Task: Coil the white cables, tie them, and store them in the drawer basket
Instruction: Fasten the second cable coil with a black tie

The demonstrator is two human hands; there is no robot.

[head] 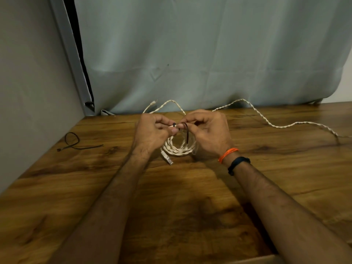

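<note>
A coil of white twisted cable (179, 148) hangs between my two hands just above the wooden table (190, 206); its clear plug (167, 158) dangles at the lower left. A black cable tie (186, 133) loops over the top of the coil. My left hand (152, 132) pinches the coil's top together with the tie's head. My right hand (209, 133) pinches the tie's strap beside it. A second white twisted cable (266, 121) lies loose across the table's far right, and a loose stretch with its end (152, 104) shows behind my left hand.
Another black cable tie (73, 142), loosely looped, lies on the table at the left. A grey-blue curtain (209, 54) hangs behind the table and a grey panel (28, 92) stands on the left side. No drawer basket is in view.
</note>
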